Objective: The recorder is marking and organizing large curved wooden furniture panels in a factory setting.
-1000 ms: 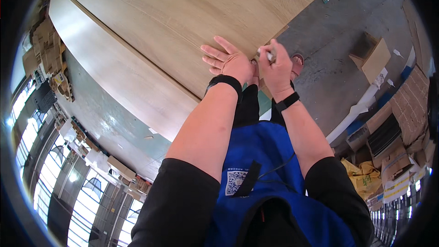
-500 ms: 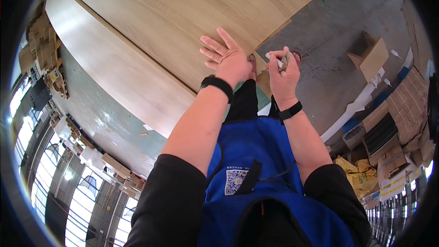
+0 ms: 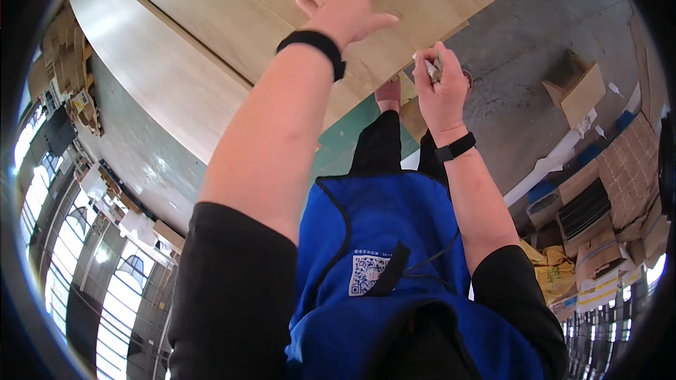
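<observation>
My left hand (image 3: 341, 4) lies flat with fingers spread on a large light wooden board (image 3: 232, 7) that fills the top of the view. My right hand (image 3: 441, 86) is closed around a small white, pen-like tool (image 3: 429, 67) and hovers just off the board's near right edge. A black band sits on each wrist. Below the hands I see my blue apron (image 3: 384, 239) and dark trousers.
A second pale board (image 3: 148, 91) lies under the first, offset to the left. Grey concrete floor (image 3: 535, 35) stretches to the right, with an open cardboard box (image 3: 577, 88) and stacked cartons (image 3: 605, 197). Shelving and windows line the left rim.
My left hand has slid farther up the board, away from my body. My right hand with the tool has stayed near the board's edge.
</observation>
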The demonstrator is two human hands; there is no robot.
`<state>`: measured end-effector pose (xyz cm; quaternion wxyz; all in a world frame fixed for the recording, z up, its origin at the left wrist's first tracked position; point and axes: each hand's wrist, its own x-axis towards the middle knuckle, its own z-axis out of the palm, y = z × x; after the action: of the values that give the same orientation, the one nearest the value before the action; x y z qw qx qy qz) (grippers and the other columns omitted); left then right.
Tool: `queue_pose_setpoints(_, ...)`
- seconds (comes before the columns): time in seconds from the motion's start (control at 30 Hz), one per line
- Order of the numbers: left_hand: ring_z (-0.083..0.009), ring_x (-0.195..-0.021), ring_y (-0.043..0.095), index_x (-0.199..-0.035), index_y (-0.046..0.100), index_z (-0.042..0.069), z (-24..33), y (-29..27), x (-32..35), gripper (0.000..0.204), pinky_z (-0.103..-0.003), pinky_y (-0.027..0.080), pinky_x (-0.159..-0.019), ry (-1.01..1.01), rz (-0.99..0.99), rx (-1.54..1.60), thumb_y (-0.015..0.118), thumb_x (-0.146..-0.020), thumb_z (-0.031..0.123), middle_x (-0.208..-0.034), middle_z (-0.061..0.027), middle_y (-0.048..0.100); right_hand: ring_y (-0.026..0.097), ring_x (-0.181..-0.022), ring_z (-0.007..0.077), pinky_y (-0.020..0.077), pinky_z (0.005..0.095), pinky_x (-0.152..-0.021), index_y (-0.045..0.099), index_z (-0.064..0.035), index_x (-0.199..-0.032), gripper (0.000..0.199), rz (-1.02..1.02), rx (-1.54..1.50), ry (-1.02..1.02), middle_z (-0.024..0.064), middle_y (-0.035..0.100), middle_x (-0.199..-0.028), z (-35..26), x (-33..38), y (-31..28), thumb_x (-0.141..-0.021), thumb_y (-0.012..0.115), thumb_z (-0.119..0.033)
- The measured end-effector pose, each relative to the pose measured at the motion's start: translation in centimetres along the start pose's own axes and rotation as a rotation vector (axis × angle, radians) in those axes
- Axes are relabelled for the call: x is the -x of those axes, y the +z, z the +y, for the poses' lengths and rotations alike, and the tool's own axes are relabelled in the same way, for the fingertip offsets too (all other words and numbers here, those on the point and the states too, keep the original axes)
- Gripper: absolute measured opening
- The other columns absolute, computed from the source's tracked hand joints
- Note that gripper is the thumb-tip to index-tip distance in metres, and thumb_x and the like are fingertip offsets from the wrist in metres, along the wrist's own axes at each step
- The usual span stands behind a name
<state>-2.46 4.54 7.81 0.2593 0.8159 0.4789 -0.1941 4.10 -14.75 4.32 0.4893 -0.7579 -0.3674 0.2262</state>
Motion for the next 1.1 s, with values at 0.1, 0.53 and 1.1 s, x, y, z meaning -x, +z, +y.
queue_pose_setpoints(0.1, -0.0567, -0.137, -0.019, -0.148, -0.022, 0.006, 1.7, -1.8, -0.2, 0.139, -0.066, -0.004, -0.11, -0.155, -0.195, -0.014, 0.081, -0.066, 0.052, -0.148, -0.038, -0.023, 0.062, -0.078, 0.0306, 0.0511, 0.0369, -0.068, 0.057, -0.001, -0.107, 0.026, -0.002, 0.132, -0.056, 0.0112, 0.062, -0.086, -0.1, -0.1, 0.2, -0.083, 0.066, -0.002)
queue_pose_setpoints(0.53, -0.0622, -0.136, -0.01, -0.15, -0.015, 0.005, 1.9, -1.3, -0.7, 0.137, -0.07, 0.01, -0.107, -0.195, -0.241, -0.217, 0.08, -0.066, 0.059, -0.148, -0.0408, -0.016, 0.062, -0.08, 0.0265, 0.0495, 0.0338, -0.073, 0.054, 0.0027, -0.11, 0.027, -0.055, 0.036, 0.077, 0.0121, 0.063, -0.087, -0.4, 1.3, -0.5, -0.086, 0.066, -0.002)
queue_pose_setpoints(1.1, -0.062, -0.135, -0.014, -0.145, -0.027, 0.005, 1.8, -1.1, -0.9, 0.148, -0.07, 0.007, -0.108, -0.231, -0.332, -0.238, 0.082, -0.062, 0.059, -0.145, -0.0411, -0.024, 0.064, -0.077, 0.0292, 0.0518, 0.0361, -0.07, 0.054, 0.0014, -0.112, 0.031, -0.023, 0.038, 0.077, 0.014, 0.063, -0.086, -0.8, 2.2, 0.0, -0.085, 0.067, -0.002)
